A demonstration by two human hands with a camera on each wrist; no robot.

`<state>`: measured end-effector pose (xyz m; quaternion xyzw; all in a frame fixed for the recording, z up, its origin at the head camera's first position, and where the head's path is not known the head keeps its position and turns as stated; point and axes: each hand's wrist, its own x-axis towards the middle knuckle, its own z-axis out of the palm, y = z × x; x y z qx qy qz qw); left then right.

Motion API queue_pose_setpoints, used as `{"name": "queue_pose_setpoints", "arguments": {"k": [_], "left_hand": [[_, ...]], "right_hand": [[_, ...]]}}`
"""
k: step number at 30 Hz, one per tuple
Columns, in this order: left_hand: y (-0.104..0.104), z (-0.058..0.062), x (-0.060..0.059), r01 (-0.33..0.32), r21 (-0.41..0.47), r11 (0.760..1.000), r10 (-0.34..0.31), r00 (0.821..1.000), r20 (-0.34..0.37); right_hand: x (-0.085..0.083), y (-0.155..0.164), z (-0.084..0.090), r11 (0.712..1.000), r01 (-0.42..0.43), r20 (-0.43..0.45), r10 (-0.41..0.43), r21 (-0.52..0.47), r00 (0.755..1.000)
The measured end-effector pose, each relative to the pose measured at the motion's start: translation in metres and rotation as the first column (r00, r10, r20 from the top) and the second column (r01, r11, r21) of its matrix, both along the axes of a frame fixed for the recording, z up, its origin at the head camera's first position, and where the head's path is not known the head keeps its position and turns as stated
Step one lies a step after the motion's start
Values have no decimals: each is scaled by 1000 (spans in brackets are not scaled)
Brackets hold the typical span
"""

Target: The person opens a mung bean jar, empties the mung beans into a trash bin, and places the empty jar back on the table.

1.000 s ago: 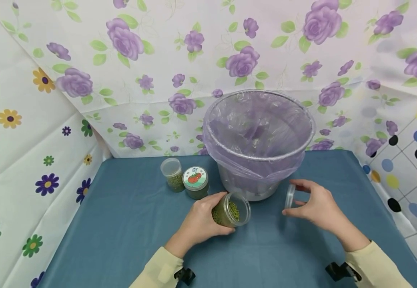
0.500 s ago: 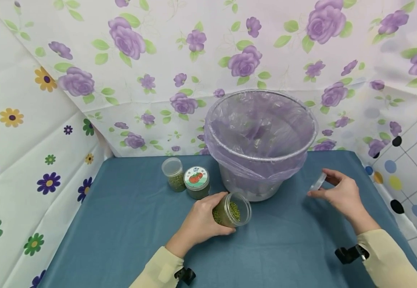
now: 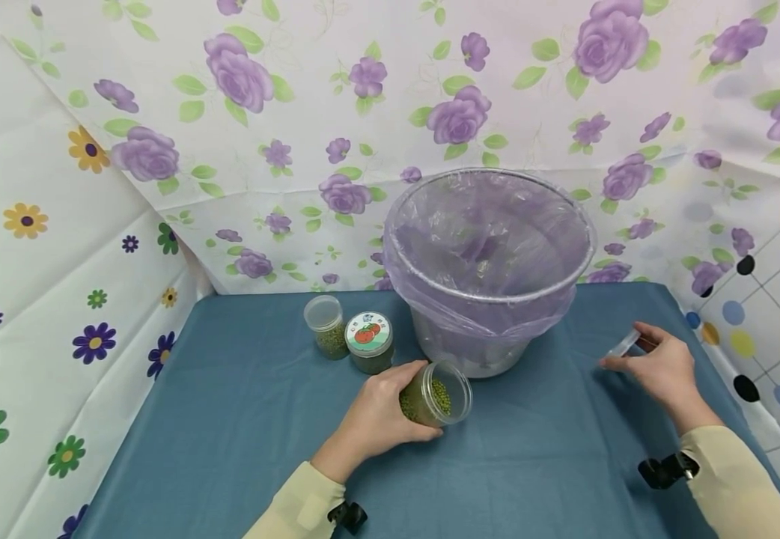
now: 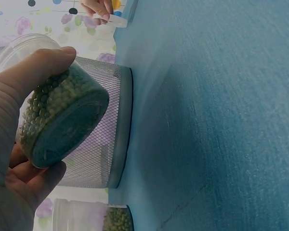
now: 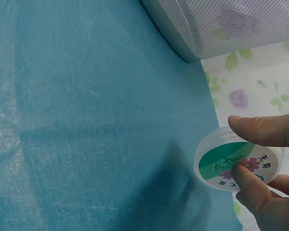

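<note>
My left hand (image 3: 383,408) grips a clear plastic jar (image 3: 424,400) part full of green beans, tilted with its uncovered mouth toward the right. In the left wrist view, thumb and fingers wrap the jar (image 4: 62,110) and the beans rest against its lower side. Over on the right, my right hand (image 3: 662,367) pinches a round lid (image 3: 624,343) above the cloth. The right wrist view shows the lid (image 5: 238,161) with a green and white label bearing pink flowers, thumb on its rim and a fingertip on its face.
Behind the hands stands a mesh bin (image 3: 471,348) lined with a purple plastic bag (image 3: 491,299). Left of it are a lidded jar with a tomato label (image 3: 370,340) and a smaller jar of green beans (image 3: 328,329). Blue cloth (image 3: 248,419) covers the table.
My right hand has carried the lid rightward, away from the jar and bin, and the lid has tipped toward flat. The left hand and its jar have stayed in place.
</note>
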<state>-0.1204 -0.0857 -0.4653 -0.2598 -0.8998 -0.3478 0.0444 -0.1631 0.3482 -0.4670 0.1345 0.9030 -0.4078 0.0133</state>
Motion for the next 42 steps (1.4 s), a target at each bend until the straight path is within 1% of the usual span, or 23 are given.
{"name": "queue_pose_setpoints", "arguments": {"k": [4,8,12,20,27,30,37,42], "left_hand": [[0,-1,0,6,6,1000,-6,1000,3],[1,0,0,12,12,1000,-12,1000,-3],[1,0,0,16,16,1000,-15,1000,-16],[1,-1,0,9,5,1000,-9,1000,-25],[0,-1,2,4,-4,1000,-4,1000,-5],[0,0,2,2,-15,1000,-1,1000,11],[-1,1,3,-1,-18,1000,2,1000,26],[-2,1,4,-8,-23,1000,9,999,31]], "right_hand": [[0,4,-5,1000,10,9,-10,-9,1000],[1,7,-8,999,38,31,-37,-27,999],[3,10,-9,998,53,46,-52,-19,998],[11,20,-11,995,47,47,-51,84,998],[16,31,-18,989,66,132,-83,130,988],[16,35,-22,986,69,149,-92,153,985],[17,39,-30,970,19,146,-56,243,988],[18,39,-32,960,-32,141,-8,277,990]]}}
